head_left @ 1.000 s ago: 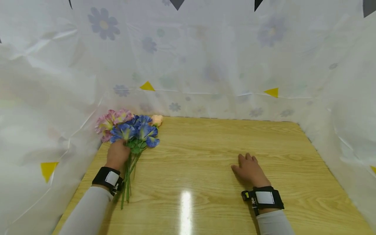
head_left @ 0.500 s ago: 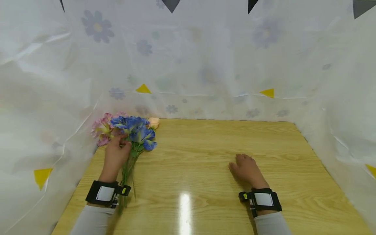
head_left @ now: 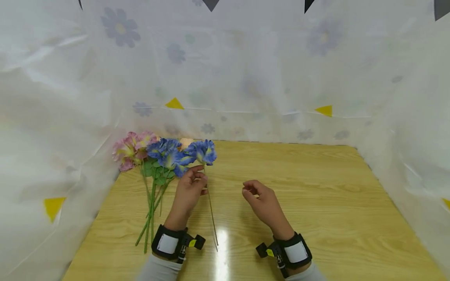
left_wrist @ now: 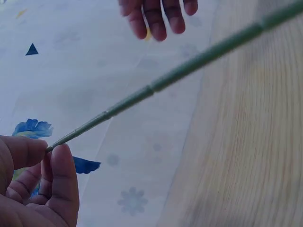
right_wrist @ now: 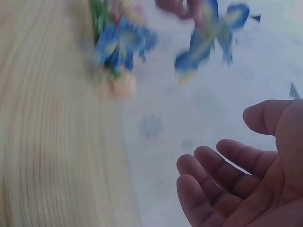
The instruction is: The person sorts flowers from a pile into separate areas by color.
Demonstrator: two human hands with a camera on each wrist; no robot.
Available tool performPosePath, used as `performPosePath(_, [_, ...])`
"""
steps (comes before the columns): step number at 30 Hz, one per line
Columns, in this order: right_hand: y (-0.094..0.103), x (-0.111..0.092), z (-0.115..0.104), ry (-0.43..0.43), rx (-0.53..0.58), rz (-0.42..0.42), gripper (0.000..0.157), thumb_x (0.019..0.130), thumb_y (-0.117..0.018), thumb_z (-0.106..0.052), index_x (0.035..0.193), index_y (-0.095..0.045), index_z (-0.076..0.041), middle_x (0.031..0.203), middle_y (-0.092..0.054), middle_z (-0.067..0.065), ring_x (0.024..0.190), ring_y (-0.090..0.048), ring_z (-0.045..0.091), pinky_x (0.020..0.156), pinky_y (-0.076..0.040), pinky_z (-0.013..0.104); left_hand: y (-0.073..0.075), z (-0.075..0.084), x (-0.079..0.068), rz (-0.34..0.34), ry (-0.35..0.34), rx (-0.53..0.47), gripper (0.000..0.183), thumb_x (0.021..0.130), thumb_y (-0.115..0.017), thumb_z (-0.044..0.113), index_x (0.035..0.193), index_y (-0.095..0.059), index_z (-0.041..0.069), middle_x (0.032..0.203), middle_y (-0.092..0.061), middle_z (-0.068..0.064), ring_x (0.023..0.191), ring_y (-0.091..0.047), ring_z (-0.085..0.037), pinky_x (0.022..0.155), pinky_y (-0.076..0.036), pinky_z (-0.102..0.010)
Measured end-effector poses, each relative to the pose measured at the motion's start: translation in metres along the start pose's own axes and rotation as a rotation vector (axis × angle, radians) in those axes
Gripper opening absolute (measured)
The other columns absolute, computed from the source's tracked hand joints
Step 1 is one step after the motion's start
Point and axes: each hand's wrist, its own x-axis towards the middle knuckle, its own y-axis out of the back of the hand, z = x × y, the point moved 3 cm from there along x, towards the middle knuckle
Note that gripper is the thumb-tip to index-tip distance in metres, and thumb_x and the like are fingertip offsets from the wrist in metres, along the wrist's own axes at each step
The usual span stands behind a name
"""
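Observation:
My left hand [head_left: 188, 191] pinches the green stem [left_wrist: 130, 100] of one blue flower [head_left: 202, 151] between thumb and fingers, just under the bloom. The stem slants down toward the front of the table. To the right, my right hand [head_left: 263, 203] hovers with loosely curved fingers and holds nothing. In the right wrist view its fingers [right_wrist: 227, 177] and thumb stand apart. Left of my hands lies a bunch with blue flowers [head_left: 166, 154], pink flowers [head_left: 131, 148] and a partly hidden peach flower [head_left: 186, 143], their green stems [head_left: 152, 210] crossing toward me.
The wood-grain table [head_left: 316, 187] is walled at the back and sides by a pale sheet [head_left: 246, 78] printed with flowers. Small yellow pennants [head_left: 174, 103] hang along it. A bright reflection lies on the table near the front middle.
My left hand has drawn one blue flower out of the bunch and carried it right. My right hand has lifted and moved left toward it.

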Motion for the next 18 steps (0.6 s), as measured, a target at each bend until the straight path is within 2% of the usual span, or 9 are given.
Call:
performPosePath(4, [-0.014,-0.005,-0.014,-0.027,0.060,-0.050,0.024,0.094,-0.057,-0.030,0.117,-0.058,-0.024,0.102,-0.063,-0.003,0.088,-0.057,0.009,0.074,-0.051,0.038,-0.022,0.000,0.000,-0.027,-0.031,-0.033,0.032,0.091,-0.058,0.007,0.122,-0.054,0.013,0.096,-0.051,-0.007,0.081,-0.055,-0.030,0.070,-0.052,-0.045])
performPosePath(7, [-0.019,-0.009,-0.027,-0.053,0.115,-0.080,0.023,0.094,-0.057,-0.020,0.117,-0.058,-0.017,0.101,-0.062,0.002,0.084,-0.059,0.014,0.069,-0.053,0.036,-0.034,0.003,0.002,-0.047,-0.052,-0.023,0.030,0.091,-0.058,0.007,0.120,-0.055,0.013,0.094,-0.052,-0.007,0.077,-0.055,-0.024,0.069,-0.053,-0.042])
performPosePath(12, [-0.018,-0.015,-0.050,-0.053,0.189,-0.127,0.023,0.094,-0.054,-0.010,0.117,-0.056,-0.005,0.099,-0.061,0.013,0.081,-0.061,0.025,0.065,-0.055,0.032,-0.047,0.008,0.007,-0.081,-0.077,0.001,0.029,0.092,-0.058,0.010,0.120,-0.054,0.013,0.097,-0.052,-0.009,0.079,-0.056,-0.022,0.073,-0.054,-0.048])
performPosePath(15, [-0.017,-0.016,-0.054,-0.029,0.182,-0.145,0.018,0.094,-0.053,-0.007,0.112,-0.057,-0.005,0.093,-0.062,0.016,0.076,-0.061,0.028,0.061,-0.054,0.032,-0.051,0.011,0.011,-0.095,-0.077,-0.006,0.031,0.092,-0.059,0.013,0.122,-0.052,0.013,0.099,-0.052,-0.009,0.081,-0.056,-0.022,0.078,-0.052,-0.053])
performPosePath(18, [-0.021,-0.013,-0.040,0.013,0.127,-0.094,0.013,0.094,-0.054,-0.010,0.105,-0.059,-0.014,0.087,-0.063,0.008,0.071,-0.059,0.020,0.058,-0.052,0.032,-0.055,0.016,0.012,-0.106,-0.067,-0.014,0.032,0.092,-0.059,0.013,0.124,-0.052,0.013,0.100,-0.051,-0.009,0.083,-0.056,-0.024,0.077,-0.053,-0.048])
